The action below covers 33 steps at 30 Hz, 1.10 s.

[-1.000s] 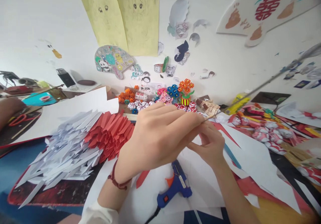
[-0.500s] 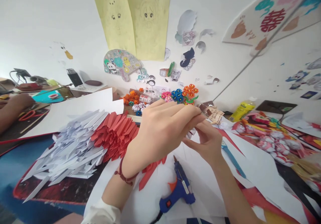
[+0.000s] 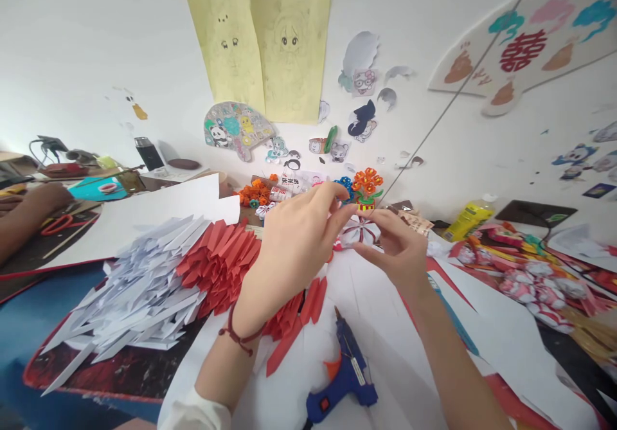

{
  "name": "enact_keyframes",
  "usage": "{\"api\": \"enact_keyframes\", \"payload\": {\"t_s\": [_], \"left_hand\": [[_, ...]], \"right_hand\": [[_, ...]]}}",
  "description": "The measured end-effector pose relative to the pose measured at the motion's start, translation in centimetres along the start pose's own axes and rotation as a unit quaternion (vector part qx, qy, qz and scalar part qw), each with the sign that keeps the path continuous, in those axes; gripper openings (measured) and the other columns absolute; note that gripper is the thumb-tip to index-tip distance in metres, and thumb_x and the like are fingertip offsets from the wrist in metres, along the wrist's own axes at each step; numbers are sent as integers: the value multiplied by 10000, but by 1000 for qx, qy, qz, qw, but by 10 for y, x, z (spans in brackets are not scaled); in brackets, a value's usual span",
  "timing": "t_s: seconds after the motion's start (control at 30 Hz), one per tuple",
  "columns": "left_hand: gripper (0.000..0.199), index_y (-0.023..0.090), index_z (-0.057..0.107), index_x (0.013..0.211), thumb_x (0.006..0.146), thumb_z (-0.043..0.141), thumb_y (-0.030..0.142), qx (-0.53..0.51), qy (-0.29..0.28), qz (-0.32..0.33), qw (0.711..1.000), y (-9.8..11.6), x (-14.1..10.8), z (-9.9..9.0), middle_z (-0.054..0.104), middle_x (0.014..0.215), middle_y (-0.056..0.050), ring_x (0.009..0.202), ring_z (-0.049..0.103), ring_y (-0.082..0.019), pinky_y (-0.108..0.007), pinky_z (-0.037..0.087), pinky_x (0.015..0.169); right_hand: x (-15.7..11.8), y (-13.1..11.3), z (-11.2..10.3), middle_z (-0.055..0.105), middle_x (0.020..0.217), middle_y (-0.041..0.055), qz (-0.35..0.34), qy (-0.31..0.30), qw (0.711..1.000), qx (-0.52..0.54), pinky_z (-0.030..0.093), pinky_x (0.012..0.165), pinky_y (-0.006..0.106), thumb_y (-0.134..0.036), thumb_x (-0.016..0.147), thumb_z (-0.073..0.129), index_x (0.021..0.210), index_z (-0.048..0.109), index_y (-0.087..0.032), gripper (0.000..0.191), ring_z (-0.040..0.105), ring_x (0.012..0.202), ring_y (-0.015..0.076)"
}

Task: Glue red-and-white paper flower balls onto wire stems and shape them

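Observation:
My left hand (image 3: 301,243), with a braided red bracelet at the wrist, bends its thumb and index finger close together; what is between them is hidden. Opposite it, my right hand (image 3: 398,247) curls its thumb and index finger about a white folded-paper flower (image 3: 360,232) with dark red stripes, partly covered by the fingers. A thin grey line (image 3: 457,96), like a thread or wire, slants down from the upper right to these fingertips. Below the hands, a blue glue gun (image 3: 351,359) lies on white paper. Folded red paper strips (image 3: 292,321) lie beneath my left forearm.
White folded strips (image 3: 139,282) and red ones (image 3: 219,266) are heaped at left. Orange flowers (image 3: 367,182) stand by the wall. A yellow bottle (image 3: 470,218) and piled paper pieces (image 3: 535,288) are at right. Another person's hand (image 3: 33,202) rests far left, near orange-handled scissors (image 3: 62,224).
My left hand has drawn back left and my fingers have parted somewhat, exposing the white and red flower between my hands. The thin line has swung left. The view has tilted slightly up.

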<state>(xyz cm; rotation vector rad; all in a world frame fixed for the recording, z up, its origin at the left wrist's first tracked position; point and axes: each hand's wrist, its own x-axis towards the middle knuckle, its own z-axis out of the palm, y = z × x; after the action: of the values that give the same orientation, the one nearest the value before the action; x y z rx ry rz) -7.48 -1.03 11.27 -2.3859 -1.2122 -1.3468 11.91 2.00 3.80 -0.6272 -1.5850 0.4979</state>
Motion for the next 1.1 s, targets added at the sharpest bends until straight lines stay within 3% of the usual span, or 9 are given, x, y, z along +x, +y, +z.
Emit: {"api": "enact_keyframes", "payload": {"t_s": [0.2, 0.43, 0.53, 0.63, 0.8, 0.9, 1.0, 1.03, 1.1], "left_hand": [[349, 190, 705, 826, 894, 658, 529, -61, -174, -46, 982, -19, 4, 19, 703, 660, 3, 578, 618, -153, -243, 358, 512], [248, 179, 725, 659, 887, 660, 250, -159, -174, -84, 968, -23, 13, 46, 697, 585, 17, 554, 616, -126, -229, 418, 554], [263, 173, 721, 651, 893, 662, 257, -195, -85, -88, 973, -26, 14, 41, 690, 569, 17, 515, 589, -111, -221, 425, 511], [192, 180, 730, 764, 914, 669, 283, -263, 83, -95, 956, -22, 15, 25, 691, 602, 20, 477, 543, -88, -221, 429, 465], [231, 239, 725, 802, 976, 597, 160, -332, 400, -36, 854, -6, 7, -12, 557, 576, 84, 443, 444, -22, -214, 336, 386], [409, 226, 684, 844, 1080, 364, 131, -437, 429, 13, 790, -14, -9, -36, 470, 542, 120, 425, 361, 30, -140, 353, 406], [198, 219, 595, 946, 1068, 442, 188, -610, 297, 52, 733, -37, -23, -52, 639, 760, 197, 573, 520, 93, -57, 466, 595], [15, 222, 579, 1011, 1011, 572, 209, -638, 215, 112, 731, -45, -23, -53, 645, 734, 215, 542, 546, 86, -65, 483, 575], [104, 241, 594, 1066, 969, 616, 211, -646, 57, 204, 733, -54, -18, -50, 635, 584, 213, 468, 575, 24, -131, 513, 525]], "right_hand": [[20, -5, -10, 698, 1132, 72, 19, 24, 999, -9, 600, 893, 401, -237, 705, 867, 1121, 759, -272, 431, 672, 1061, 252], [27, -4, -17, 699, 1155, 73, 15, 38, 999, -6, 588, 909, 398, -236, 705, 868, 1122, 758, -267, 433, 675, 1068, 252], [28, -2, -22, 700, 1155, 77, 20, 52, 998, -12, 579, 937, 415, -263, 697, 875, 1117, 758, -260, 437, 671, 1087, 261], [28, 0, -25, 700, 1161, 80, 27, 49, 998, -14, 571, 956, 421, -280, 709, 866, 1125, 756, -257, 431, 664, 1104, 261], [28, 5, -25, 707, 1132, 79, 33, 44, 998, -11, 585, 915, 399, -290, 680, 889, 1117, 761, -263, 456, 666, 1057, 245], [28, 9, -25, 706, 1126, 78, 35, 41, 999, -2, 586, 902, 389, -288, 681, 888, 1117, 762, -258, 455, 668, 1038, 238], [28, 14, -26, 706, 1131, 74, 33, 42, 999, 4, 581, 917, 396, -278, 679, 888, 1113, 762, -260, 452, 669, 1055, 240], [27, 15, -26, 708, 1135, 74, 32, 42, 999, 4, 580, 926, 403, -279, 679, 888, 1111, 762, -262, 450, 669, 1064, 243], [27, 16, -25, 709, 1150, 74, 33, 41, 999, 2, 577, 940, 416, -283, 680, 887, 1112, 760, -264, 451, 668, 1081, 249]]}}
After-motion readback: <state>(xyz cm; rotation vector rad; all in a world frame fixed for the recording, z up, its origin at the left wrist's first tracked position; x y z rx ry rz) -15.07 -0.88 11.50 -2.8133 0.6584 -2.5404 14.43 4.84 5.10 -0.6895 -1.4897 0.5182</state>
